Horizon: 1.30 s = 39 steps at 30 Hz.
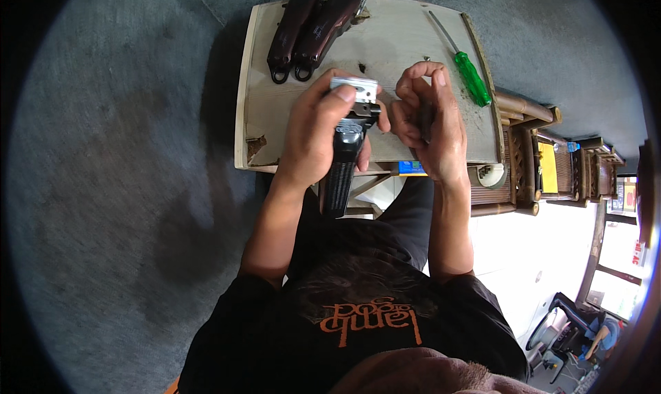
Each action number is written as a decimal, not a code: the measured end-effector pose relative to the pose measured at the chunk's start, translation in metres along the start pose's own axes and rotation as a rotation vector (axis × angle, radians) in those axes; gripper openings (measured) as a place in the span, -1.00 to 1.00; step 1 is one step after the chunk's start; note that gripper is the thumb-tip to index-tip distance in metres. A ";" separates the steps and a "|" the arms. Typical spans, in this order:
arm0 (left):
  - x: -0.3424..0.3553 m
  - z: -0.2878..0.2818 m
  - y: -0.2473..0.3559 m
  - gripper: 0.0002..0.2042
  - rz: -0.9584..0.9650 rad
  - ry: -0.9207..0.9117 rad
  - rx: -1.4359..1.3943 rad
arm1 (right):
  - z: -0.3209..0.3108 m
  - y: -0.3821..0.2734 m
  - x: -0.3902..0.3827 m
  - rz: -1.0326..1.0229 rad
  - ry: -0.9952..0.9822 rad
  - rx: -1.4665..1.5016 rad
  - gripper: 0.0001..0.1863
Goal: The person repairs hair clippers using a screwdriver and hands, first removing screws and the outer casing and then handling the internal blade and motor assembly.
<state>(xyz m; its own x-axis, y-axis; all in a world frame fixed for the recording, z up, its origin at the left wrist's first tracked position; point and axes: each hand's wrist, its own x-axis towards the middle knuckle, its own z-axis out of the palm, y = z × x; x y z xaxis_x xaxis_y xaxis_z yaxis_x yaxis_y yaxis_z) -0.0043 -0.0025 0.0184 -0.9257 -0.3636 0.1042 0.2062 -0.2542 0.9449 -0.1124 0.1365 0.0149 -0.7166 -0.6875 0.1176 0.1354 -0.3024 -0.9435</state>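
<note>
A black hair clipper (342, 156) is gripped in my left hand (313, 132). Its body points down toward my lap. The silver blade (358, 91) sits at the upper end, and my left thumb presses on it. Beside the clipper, my right hand (437, 118) is raised with its fingers curled in and the thumb close to the index finger. Whether something small lies within those fingers is hidden; a dark patch shows along the palm. Both hands are over the near part of a pale wooden table (396, 36).
Two dark maroon clippers (320, 39) lie side by side at the table's far left. A green-handled screwdriver (471, 77) rests along the right edge. Small dark bits (362, 68) lie mid-table. Bamboo furniture (523, 167) stands to the right, with a yellow sheet (548, 167) on it.
</note>
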 end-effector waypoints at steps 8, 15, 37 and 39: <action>0.002 -0.007 -0.006 -0.46 -0.065 0.061 -0.152 | 0.000 -0.002 0.000 0.088 -0.052 -0.266 -0.49; 0.004 -0.008 -0.006 -0.49 -0.033 0.045 -0.172 | -0.009 -0.029 0.020 0.192 -0.272 -0.634 -0.39; 0.002 -0.010 -0.003 -0.51 -0.045 -0.004 -0.200 | -0.063 -0.078 0.023 0.257 -0.276 -0.258 -0.45; 0.001 -0.007 -0.001 -0.46 -0.041 0.021 -0.146 | -0.060 -0.072 0.022 0.202 -0.261 -0.167 -0.49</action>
<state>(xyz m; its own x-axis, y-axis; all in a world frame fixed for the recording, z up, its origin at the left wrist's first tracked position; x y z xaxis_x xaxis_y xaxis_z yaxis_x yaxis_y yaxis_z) -0.0030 -0.0082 0.0153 -0.9279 -0.3682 0.0586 0.2137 -0.3964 0.8929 -0.1789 0.1828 0.0668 -0.4856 -0.8739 -0.0213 0.1268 -0.0463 -0.9908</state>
